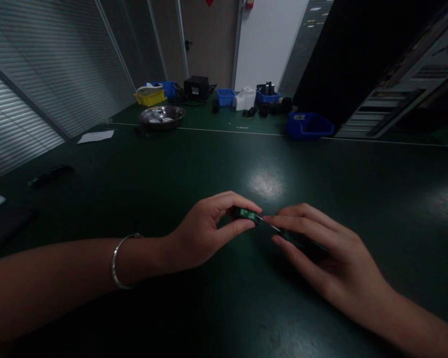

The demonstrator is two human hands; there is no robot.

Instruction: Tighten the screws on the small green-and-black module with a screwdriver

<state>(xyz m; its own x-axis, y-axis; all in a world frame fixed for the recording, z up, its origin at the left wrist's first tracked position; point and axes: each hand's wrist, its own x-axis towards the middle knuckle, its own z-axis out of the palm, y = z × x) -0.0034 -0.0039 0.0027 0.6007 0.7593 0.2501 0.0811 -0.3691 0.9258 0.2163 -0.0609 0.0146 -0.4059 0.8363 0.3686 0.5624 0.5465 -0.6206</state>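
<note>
Item: small green circuit board (245, 214), pinched between thumb and forefinger of the left hand (205, 231), held just above the dark green bench mat (224, 164), directly between the two hands. Tool: slim metal-tipped driver or probe (271, 225), tip touching the board's right end, dark handle lying under the fingers of the right hand (321, 248); exact tool type too dim to tell. Handling note, as a judgement: the work looks best done with the left pinch firm and the wrist resting on the mat, the tool kept in line with the board's edge, light pressure only, so the tip does not skid off the small part. Left hand: closed in a fingertip pinch on the board, remaining fingers curled, a silver bangle (116, 261) on the wrist. Right hand: fingers long and nearly flat, lightly closed over the tool, forefinger extended along the shaft. Surroundings: steel bowl (162, 117) well beyond the left hand; blue bin (309, 124) well beyond the right hand; yellow bin (150, 97) farther off past the bowl; white paper slip (96, 135) far out to the left
</note>
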